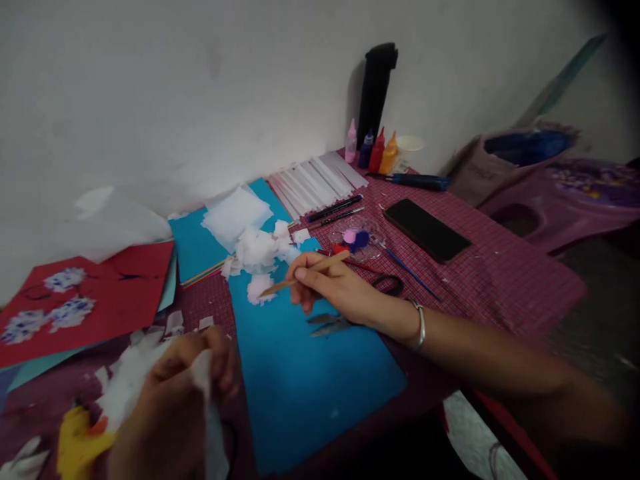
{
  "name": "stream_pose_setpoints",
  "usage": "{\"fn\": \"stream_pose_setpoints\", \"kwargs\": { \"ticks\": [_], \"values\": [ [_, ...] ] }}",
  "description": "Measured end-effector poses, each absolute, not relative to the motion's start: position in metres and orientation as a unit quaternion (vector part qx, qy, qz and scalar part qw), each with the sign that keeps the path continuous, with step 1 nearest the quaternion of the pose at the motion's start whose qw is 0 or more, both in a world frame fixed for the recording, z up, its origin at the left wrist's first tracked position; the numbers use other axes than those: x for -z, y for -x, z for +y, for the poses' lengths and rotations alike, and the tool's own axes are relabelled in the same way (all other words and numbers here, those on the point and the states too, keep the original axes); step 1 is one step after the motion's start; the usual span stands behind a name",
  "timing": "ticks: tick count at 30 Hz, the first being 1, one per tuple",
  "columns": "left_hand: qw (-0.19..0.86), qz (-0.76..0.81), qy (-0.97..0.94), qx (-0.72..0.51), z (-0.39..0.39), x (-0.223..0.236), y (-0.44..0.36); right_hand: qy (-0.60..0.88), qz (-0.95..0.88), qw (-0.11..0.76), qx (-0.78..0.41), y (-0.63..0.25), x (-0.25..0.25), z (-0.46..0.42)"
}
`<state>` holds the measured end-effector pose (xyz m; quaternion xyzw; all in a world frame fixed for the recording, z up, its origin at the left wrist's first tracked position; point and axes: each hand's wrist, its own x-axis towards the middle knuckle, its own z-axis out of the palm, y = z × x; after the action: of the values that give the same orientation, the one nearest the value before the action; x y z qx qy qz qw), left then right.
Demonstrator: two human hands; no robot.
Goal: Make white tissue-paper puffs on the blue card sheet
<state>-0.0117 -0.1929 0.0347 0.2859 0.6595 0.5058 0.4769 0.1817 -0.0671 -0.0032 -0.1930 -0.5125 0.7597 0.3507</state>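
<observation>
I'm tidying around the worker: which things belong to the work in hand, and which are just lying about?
Belongs, it seems:
tan flat wooden stick, in the right hand
thin white paper-like strip, in the left hand
white crumpled tuft at the stick's tip
blue rectangular sheet beneath

Probably just lying about:
black rectangular phone
tall black object

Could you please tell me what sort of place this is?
It looks like a craft table, perhaps in a home, though little of the room shows: there are white paper pieces, small coloured bottles and scissors on it.
</observation>
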Motion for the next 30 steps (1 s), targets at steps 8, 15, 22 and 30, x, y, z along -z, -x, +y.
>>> {"fn": "stream_pose_setpoints", "kwargs": {
  "ticks": [8, 15, 22, 30],
  "values": [
    [0.51, 0.653, -0.25, -0.502, -0.19, 0.005, -0.008, 0.216, -0.498, 0.273, -0.794, -0.192, 0.017, -0.085],
    [0.607, 0.6, -0.256, -0.454, -0.187, 0.034, 0.006, 0.251, -0.574, 0.249, -0.739, -0.184, 0.024, -0.095],
    [0.636, 0.575, -0.293, -0.424, -0.189, 0.036, -0.019, 0.243, -0.716, 0.201, -0.623, -0.178, 0.027, -0.104],
    [0.565, 0.616, -0.318, -0.448, -0.193, 0.04, -0.012, 0.275, -0.734, 0.216, -0.582, -0.17, 0.02, -0.105]
  ]
}}
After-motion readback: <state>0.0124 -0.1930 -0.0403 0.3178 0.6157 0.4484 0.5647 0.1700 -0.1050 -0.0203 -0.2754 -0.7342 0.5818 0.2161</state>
